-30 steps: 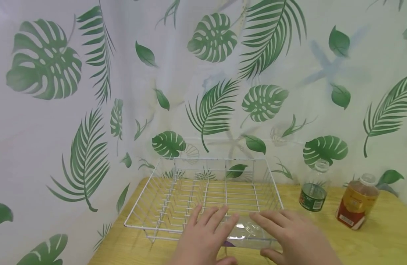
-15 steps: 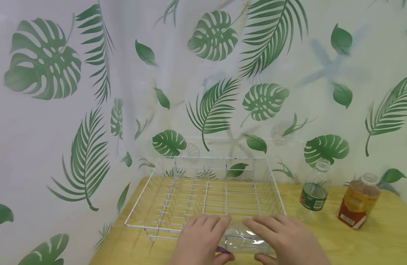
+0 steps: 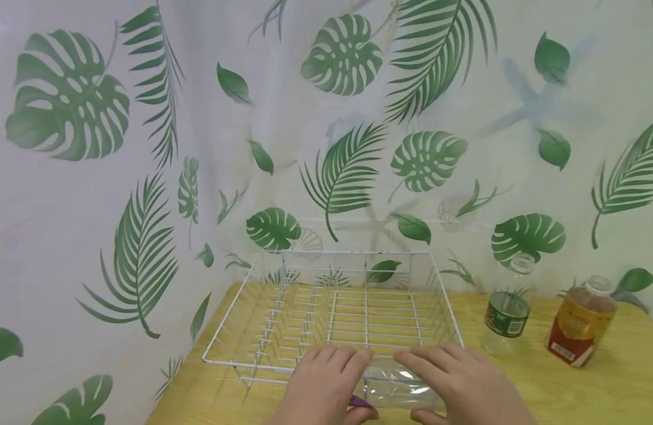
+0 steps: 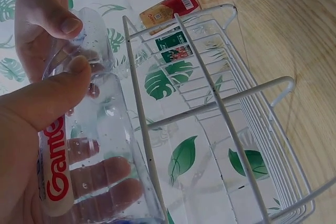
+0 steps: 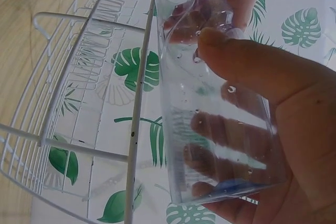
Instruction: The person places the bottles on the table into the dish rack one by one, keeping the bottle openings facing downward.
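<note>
Both hands hold a clear plastic bottle point(image 3: 395, 389) on its side, low at the near edge of a white wire rack. My left hand point(image 3: 326, 383) grips one end, thumb on the near side and fingers behind; those fingers show through the plastic of the bottle point(image 4: 118, 119) in the left wrist view, next to red lettering on a label. At the other end my right hand point(image 3: 461, 383) grips likewise, its thumb across the bottle point(image 5: 181, 114) in the right wrist view. Droplets dot the plastic. The hands hide both ends of the bottle in the head view.
The white wire rack point(image 3: 241, 365) stands on a wooden table point(image 3: 613, 395) just beyond the hands. Right of it stand a clear bottle with a green label point(image 3: 507, 313) and an amber bottle with a red and orange label point(image 3: 581, 324). A leaf-patterned sheet point(image 3: 284, 118) hangs behind.
The fingers of both hands, straighter and spread a second ago, have curled round the bottle. The bottle has turned and come slightly nearer. The rack and the other bottles have stayed put.
</note>
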A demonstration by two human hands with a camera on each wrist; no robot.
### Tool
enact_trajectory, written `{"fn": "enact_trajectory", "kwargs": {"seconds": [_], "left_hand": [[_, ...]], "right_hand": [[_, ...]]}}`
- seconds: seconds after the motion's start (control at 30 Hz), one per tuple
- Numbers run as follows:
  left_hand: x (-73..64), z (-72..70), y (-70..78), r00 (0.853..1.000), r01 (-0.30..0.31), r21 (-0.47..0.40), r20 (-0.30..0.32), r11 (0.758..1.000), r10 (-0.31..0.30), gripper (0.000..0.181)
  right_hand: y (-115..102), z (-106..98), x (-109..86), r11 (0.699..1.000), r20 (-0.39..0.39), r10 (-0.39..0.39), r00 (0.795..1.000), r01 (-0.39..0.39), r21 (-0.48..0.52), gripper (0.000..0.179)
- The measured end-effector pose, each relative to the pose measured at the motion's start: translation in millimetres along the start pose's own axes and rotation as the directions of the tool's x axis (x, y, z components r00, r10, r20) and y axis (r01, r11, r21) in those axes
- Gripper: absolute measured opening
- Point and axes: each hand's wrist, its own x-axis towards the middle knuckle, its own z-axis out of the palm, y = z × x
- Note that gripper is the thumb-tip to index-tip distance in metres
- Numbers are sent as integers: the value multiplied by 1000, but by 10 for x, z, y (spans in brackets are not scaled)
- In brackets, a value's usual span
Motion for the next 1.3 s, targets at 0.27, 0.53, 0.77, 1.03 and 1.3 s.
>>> {"fn": "enact_trajectory", "kwargs": {"seconds": [0.27,0.53,0.77,1.03,1.3], "left_hand": [[9,-54,-14,1000,-9,-25,16,1000,9,79],[0,-132,-31,998,6,-105,70,995,1,76],[11,-182,-55,987,88,-214,150,973,-56,76],[77,-239,-99,919,311,-411,361,857,-161,78],[63,-271,-114,876,464,-691,452,554,-169,72]], "right_hand": [[16,-12,-5,1000,-14,-12,1000,12,4,69],[59,-85,8,990,-62,1,998,8,141,74],[73,-235,-15,929,-40,158,987,-134,345,97],[134,-334,-32,747,14,270,963,-219,628,106],[178,-322,-63,503,46,303,952,-200,841,99]]}}
